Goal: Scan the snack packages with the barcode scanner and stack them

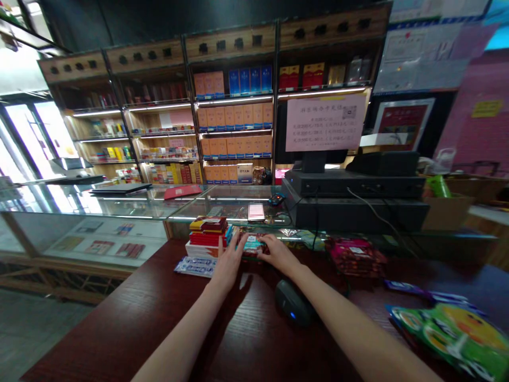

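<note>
A brown and teal snack packet [251,243] lies at the back of the dark wooden counter. My left hand [229,261] rests at the packet's left end with fingers stretched and apart, between it and a stack of small red, yellow and white boxes [207,233]. At the packet's right end, my right hand [279,255] has its thumb and fingers curved around the edge. Blue and white flat packs [194,266] lie in front of the stack. Below my right forearm is a black computer mouse [293,302].
Right of my hands sits a pile of dark red and pink packets [355,256]. A green snack bag [457,334] lies at the near right. The cash-register unit [358,212] and a glass display case [214,199] border the counter's back. Stocked shelves [234,132] stand behind.
</note>
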{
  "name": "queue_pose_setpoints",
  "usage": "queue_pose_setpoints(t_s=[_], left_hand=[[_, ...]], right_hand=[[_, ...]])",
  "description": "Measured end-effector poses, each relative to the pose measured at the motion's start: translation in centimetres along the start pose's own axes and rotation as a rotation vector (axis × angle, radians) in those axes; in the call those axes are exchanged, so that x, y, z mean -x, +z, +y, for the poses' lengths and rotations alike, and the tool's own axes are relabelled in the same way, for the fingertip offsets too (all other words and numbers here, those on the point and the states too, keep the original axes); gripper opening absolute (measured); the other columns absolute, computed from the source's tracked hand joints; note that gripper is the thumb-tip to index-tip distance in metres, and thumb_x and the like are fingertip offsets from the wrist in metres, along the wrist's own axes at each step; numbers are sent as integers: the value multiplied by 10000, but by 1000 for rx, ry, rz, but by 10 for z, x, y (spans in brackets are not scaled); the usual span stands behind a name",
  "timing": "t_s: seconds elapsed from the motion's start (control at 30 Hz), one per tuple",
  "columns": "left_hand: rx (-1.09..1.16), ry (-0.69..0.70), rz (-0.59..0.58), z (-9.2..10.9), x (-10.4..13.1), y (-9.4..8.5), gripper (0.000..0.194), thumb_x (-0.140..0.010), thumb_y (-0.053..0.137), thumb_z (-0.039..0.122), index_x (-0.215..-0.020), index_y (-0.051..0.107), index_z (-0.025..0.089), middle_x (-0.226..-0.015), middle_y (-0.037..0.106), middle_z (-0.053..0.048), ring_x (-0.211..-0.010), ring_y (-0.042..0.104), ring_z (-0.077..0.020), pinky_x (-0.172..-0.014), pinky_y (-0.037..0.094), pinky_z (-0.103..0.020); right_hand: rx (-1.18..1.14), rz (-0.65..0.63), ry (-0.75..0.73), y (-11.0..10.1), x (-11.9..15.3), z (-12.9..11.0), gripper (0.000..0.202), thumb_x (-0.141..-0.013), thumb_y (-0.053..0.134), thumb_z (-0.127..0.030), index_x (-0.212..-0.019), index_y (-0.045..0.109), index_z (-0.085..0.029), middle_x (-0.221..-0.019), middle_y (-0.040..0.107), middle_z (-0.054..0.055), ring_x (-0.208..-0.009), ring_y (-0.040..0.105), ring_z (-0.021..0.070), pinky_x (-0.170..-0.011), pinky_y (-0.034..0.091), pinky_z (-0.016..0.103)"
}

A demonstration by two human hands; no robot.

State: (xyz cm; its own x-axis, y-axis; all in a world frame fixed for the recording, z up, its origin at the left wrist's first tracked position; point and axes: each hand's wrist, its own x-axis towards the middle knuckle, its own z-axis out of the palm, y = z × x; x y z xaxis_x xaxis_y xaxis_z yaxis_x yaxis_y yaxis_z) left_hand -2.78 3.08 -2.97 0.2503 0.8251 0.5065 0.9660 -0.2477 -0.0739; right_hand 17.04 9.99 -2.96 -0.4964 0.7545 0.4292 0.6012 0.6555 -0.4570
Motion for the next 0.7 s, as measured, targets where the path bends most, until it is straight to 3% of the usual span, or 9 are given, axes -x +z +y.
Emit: queue_pose_setpoints(t_s=[0.13,0.37,0.7], left_hand=[[-32,-25,-20,2,-2,-2,737,-838,313,-38,-1531,257,206,-1611,278,-157,-1465,338,-207,-1203,137,-619],[-17,3,-8,1,-3,2,760,-829,308,-36,-1540,213,214,-1564,385,-126,-1461,343,-190,-1214,129,-605],[-1,0,11,-3,-3,9,784,-850,350,0,-1563,120,230,-1545,410,-124,-1451,360,-188,-1220,76,-599]], right_hand=[[6,-2,2,0,-3,0,471,-794,723,-215,-1249,618,-148,-1209,616,132,-1127,618,245,-1014,468,365],[-3,-1,11,1,-4,0,475,-800,730,-231,-1252,619,-137,-1207,643,140,-1140,622,248,-1018,465,357],[5,14,40,1,-2,-5,483,-793,734,-233,-1253,613,-150,-1220,643,133,-1127,632,242,-1005,470,351]])
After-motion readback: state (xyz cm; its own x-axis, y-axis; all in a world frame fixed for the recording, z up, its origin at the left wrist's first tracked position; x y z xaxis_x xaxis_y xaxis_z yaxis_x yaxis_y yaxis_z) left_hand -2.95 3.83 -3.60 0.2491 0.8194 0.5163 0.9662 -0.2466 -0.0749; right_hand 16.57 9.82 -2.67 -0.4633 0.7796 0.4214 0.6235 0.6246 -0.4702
